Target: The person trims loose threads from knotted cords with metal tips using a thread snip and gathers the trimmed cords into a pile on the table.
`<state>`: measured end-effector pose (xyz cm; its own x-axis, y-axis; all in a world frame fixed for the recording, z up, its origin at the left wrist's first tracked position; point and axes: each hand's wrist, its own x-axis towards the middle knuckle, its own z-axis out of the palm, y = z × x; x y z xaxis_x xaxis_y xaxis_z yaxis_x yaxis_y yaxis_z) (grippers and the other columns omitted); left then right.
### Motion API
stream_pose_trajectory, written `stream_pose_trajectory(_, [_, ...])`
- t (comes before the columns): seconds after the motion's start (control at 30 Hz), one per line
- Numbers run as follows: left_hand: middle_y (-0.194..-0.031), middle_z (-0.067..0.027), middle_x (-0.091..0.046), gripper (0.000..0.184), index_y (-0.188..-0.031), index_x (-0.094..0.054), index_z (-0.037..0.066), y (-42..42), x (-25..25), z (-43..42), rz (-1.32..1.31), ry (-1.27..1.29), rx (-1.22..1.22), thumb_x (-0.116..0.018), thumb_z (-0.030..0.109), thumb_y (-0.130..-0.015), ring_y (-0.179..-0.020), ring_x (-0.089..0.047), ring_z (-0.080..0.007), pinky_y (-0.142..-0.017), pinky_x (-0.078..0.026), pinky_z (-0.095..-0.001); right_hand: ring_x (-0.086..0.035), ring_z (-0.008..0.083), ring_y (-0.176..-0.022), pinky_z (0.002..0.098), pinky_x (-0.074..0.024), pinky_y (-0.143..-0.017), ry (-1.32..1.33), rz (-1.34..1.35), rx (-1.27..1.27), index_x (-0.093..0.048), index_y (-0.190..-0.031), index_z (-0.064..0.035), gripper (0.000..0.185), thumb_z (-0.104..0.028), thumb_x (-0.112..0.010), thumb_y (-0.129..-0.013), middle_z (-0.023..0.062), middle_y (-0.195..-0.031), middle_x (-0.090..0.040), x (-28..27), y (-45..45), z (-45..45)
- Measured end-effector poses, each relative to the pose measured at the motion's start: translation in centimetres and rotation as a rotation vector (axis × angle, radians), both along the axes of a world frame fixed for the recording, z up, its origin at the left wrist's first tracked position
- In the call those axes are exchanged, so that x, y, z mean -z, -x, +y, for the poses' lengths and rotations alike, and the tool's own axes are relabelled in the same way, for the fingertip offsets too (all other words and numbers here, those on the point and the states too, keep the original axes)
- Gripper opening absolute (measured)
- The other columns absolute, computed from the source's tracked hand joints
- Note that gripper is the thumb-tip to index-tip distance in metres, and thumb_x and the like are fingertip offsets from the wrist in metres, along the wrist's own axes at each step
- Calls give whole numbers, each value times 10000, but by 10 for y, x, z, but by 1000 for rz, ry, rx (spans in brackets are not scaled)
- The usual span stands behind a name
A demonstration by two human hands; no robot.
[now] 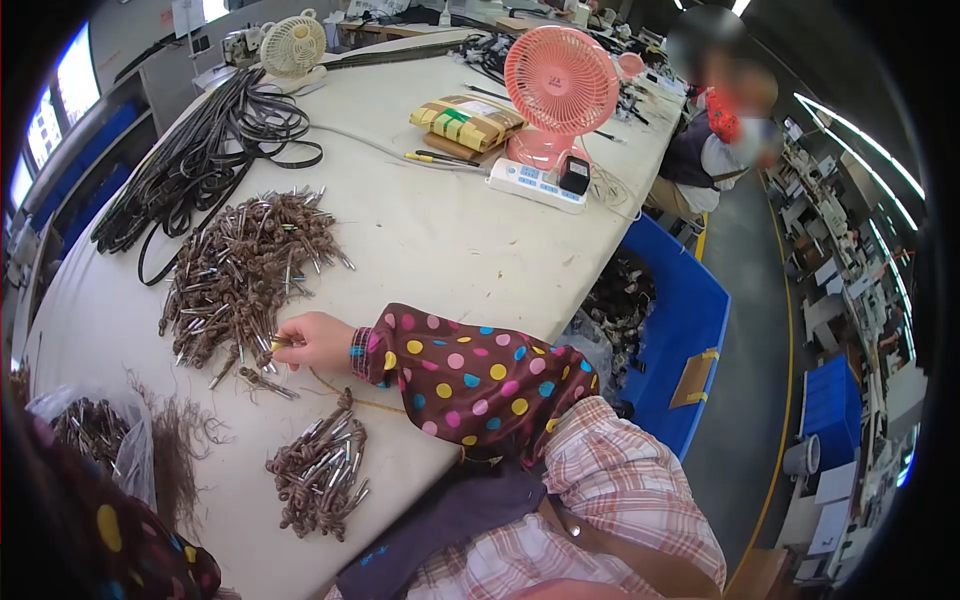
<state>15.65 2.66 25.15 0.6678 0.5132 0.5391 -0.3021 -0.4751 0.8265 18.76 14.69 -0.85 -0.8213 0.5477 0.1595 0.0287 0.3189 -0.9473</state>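
Note:
My right hand (318,341) is closed in a pinch at the lower right edge of a big pile of brown knotted cords with silver metal tips (245,265). A small yellow-and-dark thing shows at its fingertips, too small to name. Just below the fingers, one knotted cord (266,383) lies apart on the table. Nearer to me is a smaller heap of the same cords (320,470). Of my left arm only the dotted sleeve (120,545) shows at the lower left; the hand is out of view.
A plastic bag of cords (140,445) and loose brown threads (180,450) lie left on the table (420,260). Black straps (215,150), a pink fan (562,85), a power strip (535,187) and a wrapped packet (467,122) stand farther back. A blue bin (690,330) adjoins the right edge; a person sits beyond.

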Motion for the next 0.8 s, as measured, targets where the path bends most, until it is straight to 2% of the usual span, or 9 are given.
stream_pose_trajectory(0.07, [-1341, -181, -420, 445, -1302, -398, 6, -8, 7, 2, -10, 51, 38, -307, 293, -975, -1196, -453, -273, -1000, -356, -412, -601, 126, -664, 270, -450, -632, 51, -58, -43, -612, -866, -23, 218, -236, -615, -821, 54, -698, -642, -5, -4, 0])
stream_pose_trajectory(0.17, [-1340, -184, -420, 449, -1303, -396, 5, -14, 17, 9, -33, 91, 77, -303, 298, -975, -1195, -455, -277, -1000, -357, -415, -581, 117, -605, 264, -447, -591, 110, 26, -77, -610, -841, -9, 205, -213, -620, -819, 41, -651, -626, 21, 8, 7])
stream_pose_trajectory(0.2, [-1340, -185, -420, 451, -1303, -395, 5, -16, 19, 10, -40, 96, 81, -302, 299, -974, -1194, -455, -278, -1000, -357, -416, -573, 117, -593, 268, -448, -580, 25, 84, -35, -610, -835, -11, 195, -205, -622, -818, 38, -645, -618, 7, 2, -3])
stream_pose_trajectory(0.3, [-1339, -187, -420, 456, -1304, -394, 4, -16, 18, 11, -52, 92, 96, -298, 304, -974, -1192, -456, -282, -1000, -357, -419, -574, 117, -591, 268, -450, -578, -27, -15, -55, -612, -831, -14, 187, -200, -622, -817, 41, -650, -620, -11, -1, 5])
stream_pose_trajectory(0.8, [-1336, -200, -418, 481, -1309, -385, 1, -29, 17, 9, -106, 141, 111, -279, 328, -973, -1184, -462, -301, -999, -360, -435, -607, 122, -614, 262, -461, -590, -43, -18, -62, -607, -815, -5, 171, -174, -631, -808, 58, -665, -630, -4, -3, -1])
